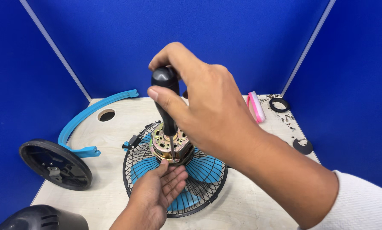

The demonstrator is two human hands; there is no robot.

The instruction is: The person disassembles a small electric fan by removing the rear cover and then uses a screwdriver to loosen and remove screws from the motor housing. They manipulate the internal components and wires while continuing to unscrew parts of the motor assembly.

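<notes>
— Fan motor (172, 147): where does it sit?
— Mid-worktop (259, 200), on the wire grille (199, 187) over blue blades (203, 168). It looks heavy and rigid; the grille seems light and springy, so I'd brace at the motor's metal rim.
— Hands?
— Right hand (208, 113) wrapped round the black screwdriver (166, 102), tip down on the motor; left hand (157, 194), fingers spread, rests against its near edge.

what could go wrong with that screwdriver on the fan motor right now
The black-handled screwdriver, upright in the right hand, has its tip at the rim of the brass-coloured metal fan motor; a slip could jab the left hand's fingertips right beside it. A freed screw might drop through the black wire fan grille onto the blue blades.
</notes>
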